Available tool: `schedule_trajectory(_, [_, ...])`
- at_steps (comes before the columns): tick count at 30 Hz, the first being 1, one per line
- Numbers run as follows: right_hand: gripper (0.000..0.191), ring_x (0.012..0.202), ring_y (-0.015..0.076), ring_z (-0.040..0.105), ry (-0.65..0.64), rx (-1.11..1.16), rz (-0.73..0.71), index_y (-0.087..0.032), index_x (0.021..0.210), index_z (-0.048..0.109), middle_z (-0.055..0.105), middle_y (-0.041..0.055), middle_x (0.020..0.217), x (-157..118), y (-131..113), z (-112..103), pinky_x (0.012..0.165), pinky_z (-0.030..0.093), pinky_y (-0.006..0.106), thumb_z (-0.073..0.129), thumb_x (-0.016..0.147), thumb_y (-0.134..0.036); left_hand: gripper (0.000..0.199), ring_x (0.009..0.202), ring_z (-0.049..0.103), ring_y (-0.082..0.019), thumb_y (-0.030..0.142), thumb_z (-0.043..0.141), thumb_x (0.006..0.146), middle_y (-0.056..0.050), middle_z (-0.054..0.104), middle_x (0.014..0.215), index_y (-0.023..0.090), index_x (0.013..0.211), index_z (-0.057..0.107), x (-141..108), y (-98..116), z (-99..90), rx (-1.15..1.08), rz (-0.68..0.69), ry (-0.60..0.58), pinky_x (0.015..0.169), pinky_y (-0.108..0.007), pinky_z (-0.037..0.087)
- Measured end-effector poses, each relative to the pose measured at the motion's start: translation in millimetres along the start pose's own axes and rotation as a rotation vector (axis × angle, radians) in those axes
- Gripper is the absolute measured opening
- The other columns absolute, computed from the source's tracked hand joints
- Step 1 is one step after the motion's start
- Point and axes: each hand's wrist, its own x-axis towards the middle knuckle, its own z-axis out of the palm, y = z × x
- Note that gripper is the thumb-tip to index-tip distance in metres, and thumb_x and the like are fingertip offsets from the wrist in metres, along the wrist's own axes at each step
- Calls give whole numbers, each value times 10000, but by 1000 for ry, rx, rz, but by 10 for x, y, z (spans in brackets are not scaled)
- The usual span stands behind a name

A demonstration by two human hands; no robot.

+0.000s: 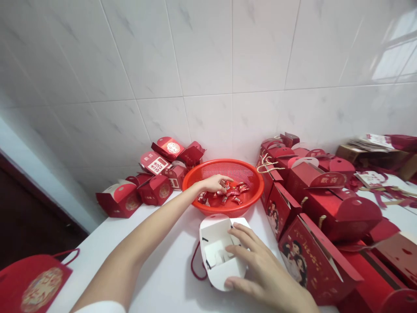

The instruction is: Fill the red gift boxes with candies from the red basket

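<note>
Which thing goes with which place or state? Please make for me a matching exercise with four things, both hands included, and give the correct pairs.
1. Left hand
2. Candies
3. Basket
4. Right hand

A. Red, with many small holes
B. At the open box
C. Reaching in over the basket's rim
D. Wrapped, lying in the basket

Pairs: 1-C, 2-D, 3-A, 4-B

Seen from the open box (213,237) on the table (169,278), the basket (261,187) holding sweets (233,192) lies at twelve o'clock, clustered boxes (154,187) at ten to eleven, a lone box (35,280) at nine, and massed boxes (345,213) from one to three.
</note>
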Motion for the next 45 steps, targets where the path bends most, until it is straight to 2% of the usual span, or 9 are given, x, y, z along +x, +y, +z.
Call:
schedule_trajectory(10, [563,1504,330,247,17,25,0,-185,1268,670,390,133,1578,-5,10,-1,1203,314,502,635,889,-600,389,927,687,-219,120,703,650,-51,765,952,181,1028,765,-171,-53,-208,234,-141,88,781,-235,506])
schedule_trajectory(14, [554,1498,335,262,10,32,-2,-185,1262,677,404,132,1570,-8,-11,-17,1198,325,504,645,885,-590,156,786,688,-233,141,784,552,-41,731,702,183,700,760,-250,-60,-324,366,-296,-8,726,-249,507])
schedule_trajectory(18, [550,1493,342,275,23,35,-5,-186,1260,679,410,136,1567,-4,-22,-26,1196,327,514,639,888,-589,217,648,653,-241,201,865,443,-41,675,570,170,545,675,-270,-47,-230,445,-434,-139,654,-286,518])
schedule_trajectory(22, [525,1489,339,286,26,34,-14,-190,1256,680,418,132,1562,-3,-21,-21,1192,337,508,647,892,-567,263,754,667,-280,249,876,460,-88,709,678,161,596,668,-235,-13,-60,508,-429,-131,721,-317,527])
schedule_trajectory(28, [518,1491,345,277,42,24,-23,-182,1248,683,419,142,1559,-6,-20,-7,1191,333,516,652,894,-559,444,909,686,-282,134,770,559,-92,739,994,198,993,701,-250,0,-18,474,-316,3,768,-290,518])
schedule_trajectory(34, [518,1491,337,278,38,26,-24,-181,1239,687,420,141,1557,0,-14,-11,1190,333,510,645,896,-567,477,900,689,-212,59,558,739,-59,740,944,174,1195,638,-241,-57,-79,312,-256,222,752,-229,506])
schedule_trajectory(38, [521,1491,336,278,48,37,-30,-179,1247,683,420,145,1557,0,-12,-8,1187,337,513,651,895,-561,532,780,676,-181,55,522,762,-68,732,899,118,1286,590,-201,-132,-79,183,-263,342,657,-212,500])
schedule_trajectory(42, [499,1488,333,288,52,40,-33,-188,1227,689,430,142,1551,-6,-22,-19,1187,338,509,653,893,-558,513,691,643,-158,85,534,749,-49,710,796,94,1253,623,-159,-194,-86,64,-254,407,601,-200,483])
schedule_trajectory(45, [484,1486,333,292,57,32,-37,-183,1205,696,435,143,1546,-6,-26,-25,1188,343,497,653,895,-551,374,680,626,-155,147,520,771,-40,689,736,95,1091,707,-123,-224,-104,4,-238,441,616,-207,488])
